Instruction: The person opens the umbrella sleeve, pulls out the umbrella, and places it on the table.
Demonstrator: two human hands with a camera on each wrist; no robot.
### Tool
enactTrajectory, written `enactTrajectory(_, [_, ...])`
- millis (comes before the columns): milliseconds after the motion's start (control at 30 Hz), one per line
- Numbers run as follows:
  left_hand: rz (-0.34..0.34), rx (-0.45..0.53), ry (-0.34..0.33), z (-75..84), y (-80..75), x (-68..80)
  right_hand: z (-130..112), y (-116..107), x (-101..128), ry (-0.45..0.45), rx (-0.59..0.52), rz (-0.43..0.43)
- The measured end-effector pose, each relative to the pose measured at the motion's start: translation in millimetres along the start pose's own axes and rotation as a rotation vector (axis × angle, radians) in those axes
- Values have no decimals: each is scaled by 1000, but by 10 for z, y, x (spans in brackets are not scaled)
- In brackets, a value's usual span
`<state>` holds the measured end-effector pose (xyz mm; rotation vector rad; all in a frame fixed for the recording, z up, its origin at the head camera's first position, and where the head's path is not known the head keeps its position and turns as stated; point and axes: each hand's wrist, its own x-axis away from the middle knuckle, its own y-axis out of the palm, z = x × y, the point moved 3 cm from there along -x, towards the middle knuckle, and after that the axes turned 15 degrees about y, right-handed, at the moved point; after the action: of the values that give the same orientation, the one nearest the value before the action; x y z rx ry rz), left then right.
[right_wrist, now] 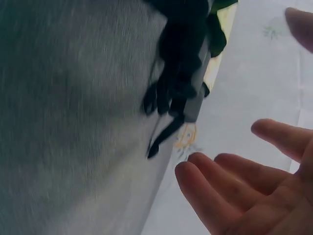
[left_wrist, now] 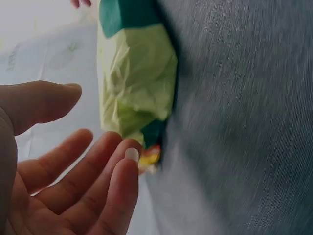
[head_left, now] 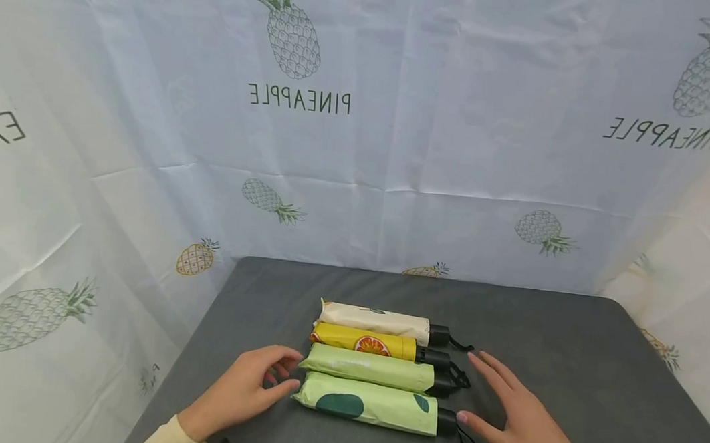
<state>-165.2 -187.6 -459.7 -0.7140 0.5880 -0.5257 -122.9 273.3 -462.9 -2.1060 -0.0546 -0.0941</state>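
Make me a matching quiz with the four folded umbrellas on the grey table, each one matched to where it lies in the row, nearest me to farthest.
Things:
1. cream umbrella
2. yellow umbrella with the orange slice
3. plain light green umbrella
4. green umbrella with dark spots

Places:
A. nearest the person, between the left hand and the right hand
B. farthest from the person
C. second from the near side
D. third from the near side

Pairs: 1-B, 2-D, 3-C, 4-A
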Motion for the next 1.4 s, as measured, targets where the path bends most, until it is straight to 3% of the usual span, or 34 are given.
enactTrajectory(200, [-61,68,-50,-39,151,-29,-19,119,-32,29,-16,-130])
enactTrajectory(467, [-104,82,-96,-67,268,-38,-39,223,-77,7,-56,-266])
enactTrajectory(700, [-145,125,-130,-47,323,-66,-46,298,-113,-24,-83,-307])
enactTrajectory(1067, [-164,46,-106,-13,376,-97,-103,370,-176,-47,-102,-350])
enactTrajectory(1400, [-154,11,-123,30,418,-90,-96,396,-179,-82,-72,-304])
